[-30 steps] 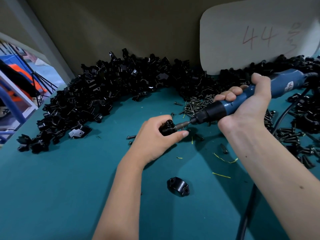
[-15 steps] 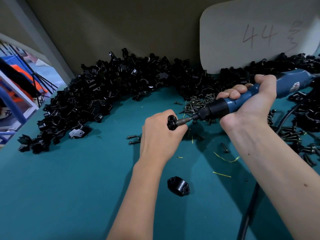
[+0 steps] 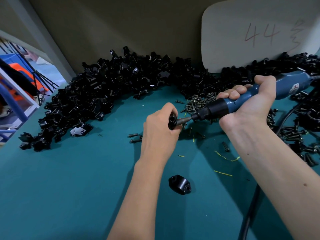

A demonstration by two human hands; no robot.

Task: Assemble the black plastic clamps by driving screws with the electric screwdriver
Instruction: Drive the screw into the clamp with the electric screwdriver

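Frame centre: left hand (image 3: 159, 130) grips black clamp (image 3: 172, 121); right hand (image 3: 249, 104) wraps electric screwdriver (image 3: 242, 101), bit touching clamp.

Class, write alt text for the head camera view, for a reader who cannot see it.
A right hand presses a blue electric screwdriver into a black clamp gripped by the left hand. Heaped clamp parts and loose screws lie behind on the teal table.

I see a teal bench top (image 3: 69, 196) w/ a big heap of black clamp parts (image 3: 107, 87) along the back, a screw pile (image 3: 199, 103) mid-right, loose screws (image 3: 133, 135), one clamp half (image 3: 179, 185) near me, yellow shavings (image 3: 225, 157).
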